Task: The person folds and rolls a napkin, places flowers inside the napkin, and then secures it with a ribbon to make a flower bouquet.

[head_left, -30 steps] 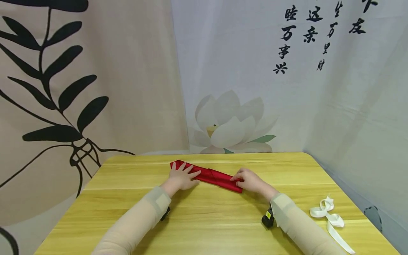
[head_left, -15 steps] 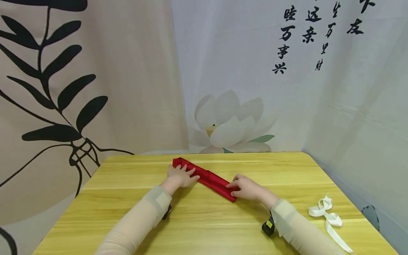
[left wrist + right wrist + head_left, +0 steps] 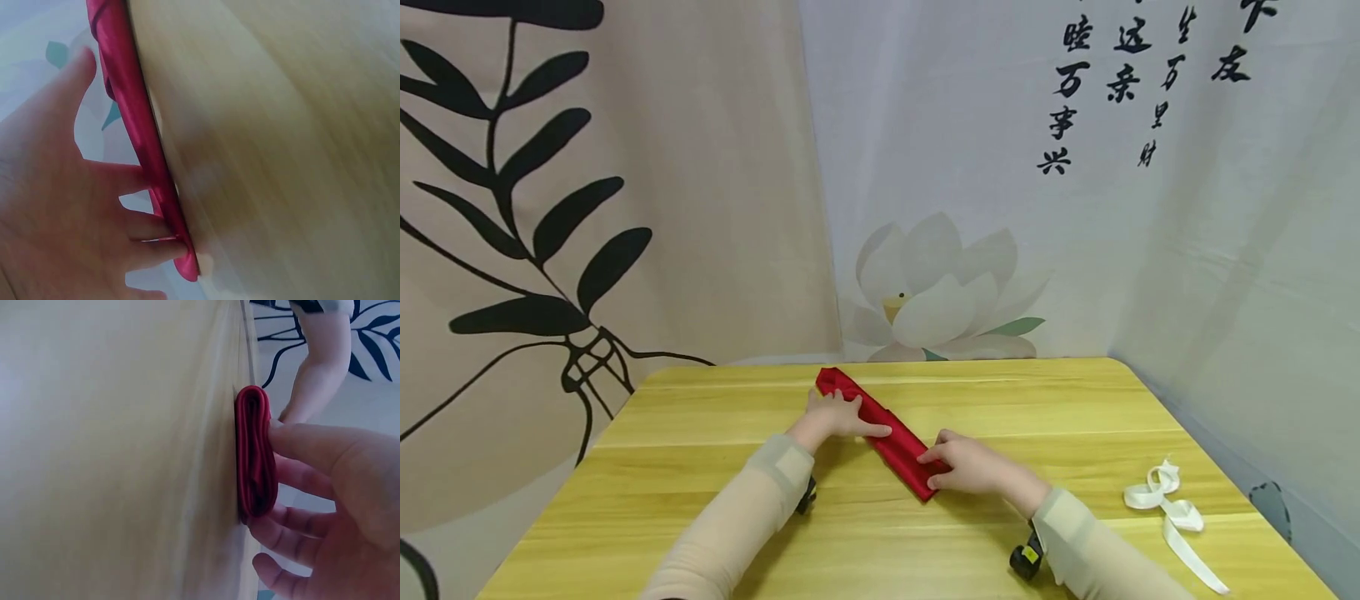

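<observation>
A red satiny cloth [image 3: 898, 446], folded into a long flat strip, lies slantwise on the table, its far end to the left. My left hand [image 3: 837, 415] rests on the far half with fingers spread and thumb stretched out along it; in the left wrist view its fingertips [image 3: 178, 249] reach over the strip's edge. At the near end, my right hand [image 3: 973, 467] holds the cloth between thumb and fingers. The right wrist view shows that end's rolled layers [image 3: 255, 456], with the thumb [image 3: 300, 440] on the upper face and fingers curled at the side.
A white ribbon [image 3: 1183, 515] with loops and a long tail lies on the right of the wooden table [image 3: 737, 500]. Behind the table's back edge hangs a printed curtain [image 3: 737, 208]. A small black camera [image 3: 1026, 558] is strapped under the right wrist.
The cloth strip has turned: its near end has swung toward me and left with my right hand, its far end slightly right. My left hand has shifted a little right.
</observation>
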The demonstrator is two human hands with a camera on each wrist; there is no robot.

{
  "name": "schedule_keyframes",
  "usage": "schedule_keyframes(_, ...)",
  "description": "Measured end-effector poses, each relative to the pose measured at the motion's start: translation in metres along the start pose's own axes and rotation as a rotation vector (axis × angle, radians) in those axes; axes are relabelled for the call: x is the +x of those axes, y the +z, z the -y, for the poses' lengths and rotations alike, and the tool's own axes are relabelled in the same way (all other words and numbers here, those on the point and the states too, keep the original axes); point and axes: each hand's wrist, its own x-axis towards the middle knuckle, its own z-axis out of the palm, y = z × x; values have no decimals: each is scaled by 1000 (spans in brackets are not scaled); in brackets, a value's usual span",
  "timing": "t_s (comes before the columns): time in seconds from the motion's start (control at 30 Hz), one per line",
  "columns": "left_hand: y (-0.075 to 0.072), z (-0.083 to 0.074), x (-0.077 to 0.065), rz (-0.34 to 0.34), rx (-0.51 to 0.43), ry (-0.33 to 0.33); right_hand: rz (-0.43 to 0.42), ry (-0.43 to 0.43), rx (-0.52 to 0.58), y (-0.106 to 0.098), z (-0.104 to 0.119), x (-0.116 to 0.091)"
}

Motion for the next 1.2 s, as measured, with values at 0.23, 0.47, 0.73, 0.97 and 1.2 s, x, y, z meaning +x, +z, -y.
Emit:
schedule_keyframes(0.23,1,-5,0,20,-2,30,4,-63,6,8,11,-2)
schedule_keyframes(0.47,4,-5,2,38,22,89,28,-45,68,13,20,-2)
schedule_keyframes(0.73,5,-8,6,65,22,162,62,-72,99,16,30,-4)
schedule_keyframes(0.97,3,-13,7,83,25,182,76,-81,101,17,31,-3)
schedule_keyframes(1.2,3,-13,5,95,18,203,104,-93,153,17,33,-4)
